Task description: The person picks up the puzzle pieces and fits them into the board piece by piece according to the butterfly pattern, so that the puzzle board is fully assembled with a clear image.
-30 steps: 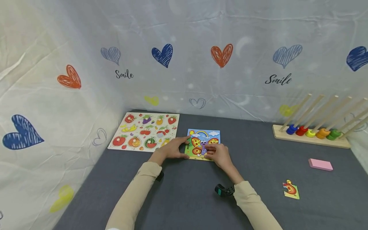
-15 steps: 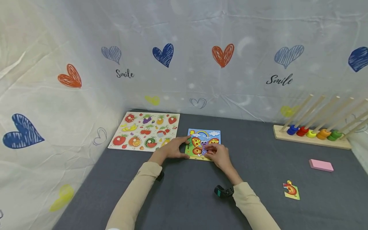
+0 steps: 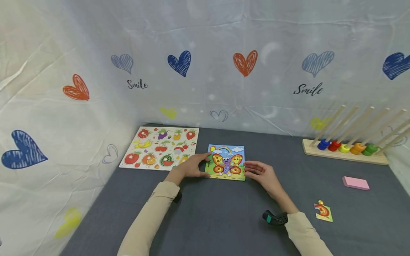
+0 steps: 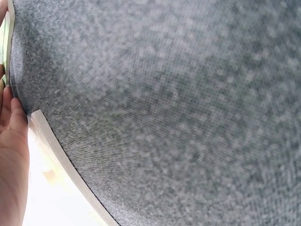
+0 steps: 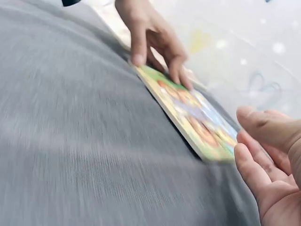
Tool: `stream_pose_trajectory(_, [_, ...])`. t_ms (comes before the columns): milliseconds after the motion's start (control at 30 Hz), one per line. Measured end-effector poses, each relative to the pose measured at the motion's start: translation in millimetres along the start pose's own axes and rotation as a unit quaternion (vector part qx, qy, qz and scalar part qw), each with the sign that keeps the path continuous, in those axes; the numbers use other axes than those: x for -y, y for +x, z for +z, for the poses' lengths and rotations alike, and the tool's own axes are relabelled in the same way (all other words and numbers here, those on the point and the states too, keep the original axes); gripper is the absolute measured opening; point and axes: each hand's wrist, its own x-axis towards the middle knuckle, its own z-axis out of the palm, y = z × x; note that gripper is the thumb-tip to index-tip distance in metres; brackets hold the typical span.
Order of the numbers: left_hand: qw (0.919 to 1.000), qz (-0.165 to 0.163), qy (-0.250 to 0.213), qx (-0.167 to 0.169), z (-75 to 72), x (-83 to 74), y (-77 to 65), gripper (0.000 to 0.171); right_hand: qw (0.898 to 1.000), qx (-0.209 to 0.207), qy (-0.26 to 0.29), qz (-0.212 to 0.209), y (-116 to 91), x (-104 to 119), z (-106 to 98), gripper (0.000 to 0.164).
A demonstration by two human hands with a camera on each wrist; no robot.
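Observation:
A square butterfly jigsaw puzzle [image 3: 226,161] lies flat on the dark cloth, its butterfly picture fully in view. My left hand [image 3: 192,166] holds the puzzle's left side, thumb at the near corner and fingers farther up; the right wrist view shows these fingers bent over the edge. At the opposite side is my right hand [image 3: 263,176], its fingers loosely extended towards the puzzle's right edge and nothing held. Whether those fingertips touch the edge I cannot tell. Off to the right lies a loose puzzle piece [image 3: 324,211] with an orange-red swirl.
Left of the puzzle lies a fruit peg board [image 3: 160,147], close behind my left hand. A wooden peg stand [image 3: 346,153] with coloured rings is at the back right. A pink block [image 3: 356,183] sits in front of it. A printed curtain [image 3: 205,89] borders the table.
My right hand has drawn back rightwards from the puzzle's lower middle to its right edge, uncovering the butterfly's lower right wing. My left hand stays in place.

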Motion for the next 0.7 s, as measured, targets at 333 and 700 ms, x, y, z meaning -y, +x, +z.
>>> stream_pose_trajectory(333, [0.9999, 0.010, -0.005, -0.003, -1.2, -1.5, -0.2, 0.090, 0.998, 0.004, -0.050, -0.022, -53.1, 3.0, -73.6, 0.042])
stream_pose_trajectory(700, [1.0000, 0.006, -0.006, 0.001, 0.1, -0.9, -0.5, 0.090, 0.996, 0.004, -0.087, 0.026, -107.9, 12.9, -131.7, 0.041])
